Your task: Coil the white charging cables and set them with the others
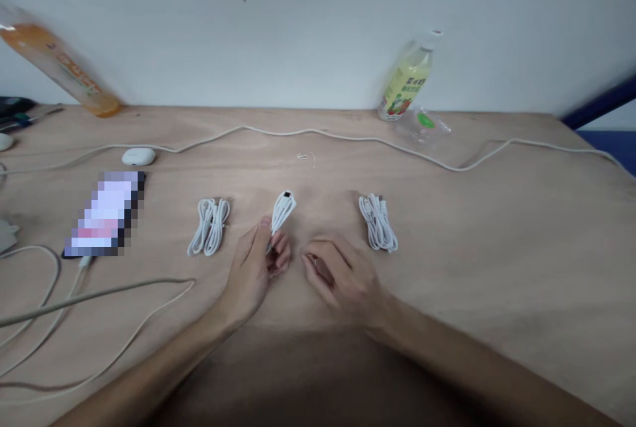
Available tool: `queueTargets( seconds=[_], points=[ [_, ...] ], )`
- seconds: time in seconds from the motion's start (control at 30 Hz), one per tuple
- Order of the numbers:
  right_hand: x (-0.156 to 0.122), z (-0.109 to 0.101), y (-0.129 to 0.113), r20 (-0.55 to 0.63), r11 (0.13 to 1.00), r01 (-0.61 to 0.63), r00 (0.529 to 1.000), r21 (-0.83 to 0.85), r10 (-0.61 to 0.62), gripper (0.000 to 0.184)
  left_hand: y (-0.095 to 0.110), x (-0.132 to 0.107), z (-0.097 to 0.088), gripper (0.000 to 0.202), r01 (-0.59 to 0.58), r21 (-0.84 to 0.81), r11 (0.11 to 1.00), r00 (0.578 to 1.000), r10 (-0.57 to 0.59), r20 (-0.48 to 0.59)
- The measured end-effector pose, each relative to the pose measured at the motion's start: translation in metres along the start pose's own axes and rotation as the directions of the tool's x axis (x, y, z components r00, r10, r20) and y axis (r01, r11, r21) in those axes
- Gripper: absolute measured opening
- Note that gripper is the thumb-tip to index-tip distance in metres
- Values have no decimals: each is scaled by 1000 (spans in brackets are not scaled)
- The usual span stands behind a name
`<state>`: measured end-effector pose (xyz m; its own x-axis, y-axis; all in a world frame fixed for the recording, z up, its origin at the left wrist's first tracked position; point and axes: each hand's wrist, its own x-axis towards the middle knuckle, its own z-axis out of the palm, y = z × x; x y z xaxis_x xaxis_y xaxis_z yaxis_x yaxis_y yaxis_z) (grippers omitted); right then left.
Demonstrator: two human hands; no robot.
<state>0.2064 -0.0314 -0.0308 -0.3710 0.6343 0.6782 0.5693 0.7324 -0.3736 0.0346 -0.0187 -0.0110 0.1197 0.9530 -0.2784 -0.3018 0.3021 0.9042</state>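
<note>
My left hand is closed around a bundled white cable, whose dark-mouthed connector end points up and away. To its right, my right hand is slightly blurred, thumb and fingertips pinched together. Whatever it grips, if anything, is too small to make out. One coiled white cable lies on the wooden table to the left of my hands. Another coiled white cable lies beyond my right hand. Small thin white ties rest farther back.
A long white cord crosses the table's back. At left are a phone with a plugged-in cable, a white earbud case and loose cords. An orange drink bottle and a yellow-green bottle stand by the wall, near a plastic wrapper.
</note>
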Motion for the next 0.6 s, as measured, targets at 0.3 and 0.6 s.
queueTargets(
  seconds=[0.3,0.6],
  points=[
    [0,-2,-4,-4,975,-163,986,-151,164,13,5,0,-2,66,9,-94,995,993,-20,-119],
    [-9,-2,-10,173,959,-128,969,-253,175,24,4,0,-3,66,27,-102,994,991,-40,-131]
  ],
)
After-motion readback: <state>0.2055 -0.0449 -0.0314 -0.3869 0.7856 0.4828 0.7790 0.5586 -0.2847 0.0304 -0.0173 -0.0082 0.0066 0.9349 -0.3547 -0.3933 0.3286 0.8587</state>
